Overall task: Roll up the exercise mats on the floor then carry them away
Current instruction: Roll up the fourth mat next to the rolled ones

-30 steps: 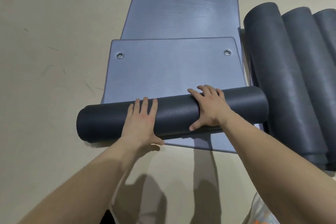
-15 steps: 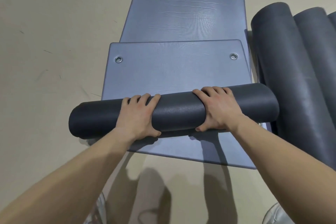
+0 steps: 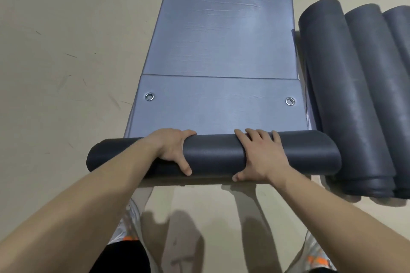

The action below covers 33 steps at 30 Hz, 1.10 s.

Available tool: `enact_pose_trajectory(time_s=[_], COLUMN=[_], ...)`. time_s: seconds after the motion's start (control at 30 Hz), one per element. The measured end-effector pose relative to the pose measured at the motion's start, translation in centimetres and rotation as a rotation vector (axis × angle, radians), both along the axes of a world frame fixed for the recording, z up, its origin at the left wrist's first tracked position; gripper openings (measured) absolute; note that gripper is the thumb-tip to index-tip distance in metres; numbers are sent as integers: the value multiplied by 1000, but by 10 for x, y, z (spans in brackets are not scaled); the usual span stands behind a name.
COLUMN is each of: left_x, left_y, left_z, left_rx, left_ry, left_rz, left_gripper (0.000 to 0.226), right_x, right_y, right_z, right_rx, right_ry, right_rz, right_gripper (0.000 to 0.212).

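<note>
Two bare hands grip the half-rolled mat (image 3: 213, 155), which lies crosswise on the beige floor (image 3: 55, 51). The left hand (image 3: 170, 150) curls close-set fingers over the top of the fat, matte, finely pebbled charcoal cylinder with its thumb on the near face, and the right hand (image 3: 259, 157) does likewise with fingers slightly fanned. Beyond the roll its flat tail (image 3: 217, 108) is a smooth, faintly sheened blue-grey sheet with rounded corners and two metal eyelets (image 3: 149, 96), its far edge lying over a second flat mat (image 3: 224, 29) creased with fine wrinkles, while three rolled mats (image 3: 346, 95) lie side by side just beside the roll's right end.
</note>
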<state>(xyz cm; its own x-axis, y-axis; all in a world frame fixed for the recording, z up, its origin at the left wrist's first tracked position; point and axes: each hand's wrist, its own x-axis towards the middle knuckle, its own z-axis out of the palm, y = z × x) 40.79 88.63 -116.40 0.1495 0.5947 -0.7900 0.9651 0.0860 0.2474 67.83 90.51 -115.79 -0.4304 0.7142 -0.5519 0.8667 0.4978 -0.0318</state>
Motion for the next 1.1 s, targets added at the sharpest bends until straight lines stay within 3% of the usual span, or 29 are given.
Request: enact_pose_trajectory(time_s=[0.1, 0.3, 0.43, 0.53, 0.63, 0.77, 0.83, 0.97, 1.1], left_x=[-7, 23, 4, -12, -6, -7, -15, -31, -37], left_y=[14, -37, 6, 38, 18, -7, 16, 66, 101], left_z=[2, -7, -15, -15, -28, -49, -46, -26, -10], left_rx=[-48, 514, 491, 418, 582, 738, 732, 539, 316], left_ry=[-19, 268, 157, 65, 142, 316, 296, 208, 130], left_rz=[52, 83, 140, 154, 211, 3, 1, -57, 32], left_gripper=[121, 128, 133, 133, 125, 142, 138, 137, 135], right_x=[0, -26, -9, 17, 9, -7, -9, -19, -30], right_y=[3, 82, 82, 60, 86, 130, 127, 98, 140], right_z=[3, 14, 3, -15, -18, -7, -13, -31, -18], right_rx=[52, -220, 58, 232, 188, 32, 76, 272, 190], right_ry=[20, 28, 176, 121, 89, 82, 98, 73, 95], right_rz=[23, 5, -44, 96, 86, 72, 67, 156, 170], right_gripper=[126, 134, 133, 139, 141, 145, 146, 146, 135])
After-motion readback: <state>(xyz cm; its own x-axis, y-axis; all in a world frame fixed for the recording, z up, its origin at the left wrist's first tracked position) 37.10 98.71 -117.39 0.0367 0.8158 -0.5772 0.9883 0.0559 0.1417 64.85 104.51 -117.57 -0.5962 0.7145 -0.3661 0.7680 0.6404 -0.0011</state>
